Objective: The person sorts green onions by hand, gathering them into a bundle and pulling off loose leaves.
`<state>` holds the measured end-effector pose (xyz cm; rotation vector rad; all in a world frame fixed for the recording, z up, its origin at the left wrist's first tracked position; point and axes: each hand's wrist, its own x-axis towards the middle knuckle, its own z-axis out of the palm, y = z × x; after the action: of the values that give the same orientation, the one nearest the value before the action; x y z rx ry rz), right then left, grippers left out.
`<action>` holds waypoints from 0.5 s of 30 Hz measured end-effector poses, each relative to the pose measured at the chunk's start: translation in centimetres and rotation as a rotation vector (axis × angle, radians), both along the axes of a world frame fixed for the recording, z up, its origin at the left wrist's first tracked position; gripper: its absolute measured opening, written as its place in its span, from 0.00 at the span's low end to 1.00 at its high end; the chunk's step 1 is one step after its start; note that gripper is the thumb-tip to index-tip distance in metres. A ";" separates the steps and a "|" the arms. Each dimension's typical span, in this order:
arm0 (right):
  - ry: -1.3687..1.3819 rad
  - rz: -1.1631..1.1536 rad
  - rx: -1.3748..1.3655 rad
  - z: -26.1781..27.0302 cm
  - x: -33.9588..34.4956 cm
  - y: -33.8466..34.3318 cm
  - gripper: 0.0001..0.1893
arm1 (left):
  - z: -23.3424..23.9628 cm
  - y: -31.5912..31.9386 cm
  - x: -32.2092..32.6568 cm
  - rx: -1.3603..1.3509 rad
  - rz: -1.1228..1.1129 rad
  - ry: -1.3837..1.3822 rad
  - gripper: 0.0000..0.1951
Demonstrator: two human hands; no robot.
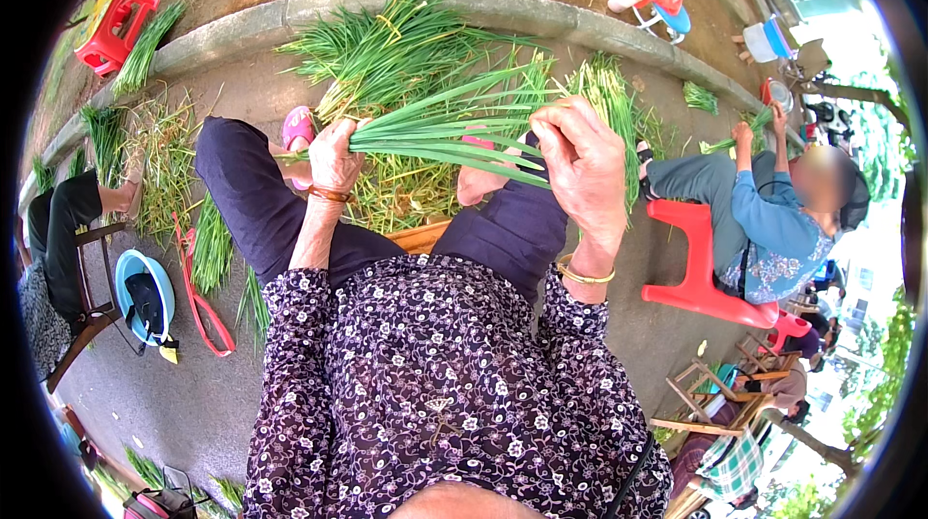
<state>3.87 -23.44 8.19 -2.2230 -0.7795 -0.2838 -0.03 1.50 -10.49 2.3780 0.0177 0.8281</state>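
My left hand is closed around the stem ends of a small bunch of flat green leaves, which look like garlic chives. The leaves fan out to the right across my lap. At their far ends, my right hand has its thumb and fingers pinched together on some leaf tips; the fingers partly hide what is between them. Beyond the bunch, a large heap of green chives lies on the ground. Yellowed trimmings are spread between my feet. Another pile of chives lies behind my right hand.
A concrete kerb curves past the heap. On the left stand a red plastic stool and a light blue basin with a dark item in it; a red strap lies nearby. To the right, a person sits handling greens by a red stool.
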 end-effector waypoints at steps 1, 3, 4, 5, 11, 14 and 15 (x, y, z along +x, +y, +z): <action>-0.041 -0.021 -0.038 -0.2 0.1 0.0 0.03 | 0.3 -0.1 -0.1 0.004 -0.011 0.015 0.10; -0.246 -0.098 -0.077 -1.0 0.5 0.4 0.02 | 0.5 -0.3 -0.2 0.002 -0.042 0.046 0.08; -0.349 -0.136 -0.096 -1.5 0.8 0.6 0.02 | 0.5 -0.4 -0.3 -0.003 -0.063 0.062 0.07; -0.428 -0.184 -0.063 -1.9 1.0 0.7 0.01 | 0.5 -0.6 -0.3 -0.009 -0.084 0.078 0.05; -0.218 -0.501 0.536 -1.2 1.5 -0.9 0.06 | -2.0 -0.1 -0.1 -0.115 -0.184 0.186 0.05; -0.099 -0.434 0.656 -1.0 1.5 -1.4 0.08 | -1.7 -0.1 0.1 -0.417 -0.216 0.458 0.14; -0.046 -0.412 0.662 -1.3 1.5 -1.3 0.08 | -1.4 -0.1 0.1 -0.544 -0.215 0.581 0.18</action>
<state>5.33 -24.71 6.91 -1.7192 -0.1854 -0.6856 0.07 1.41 -11.88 1.9684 0.1931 -0.0025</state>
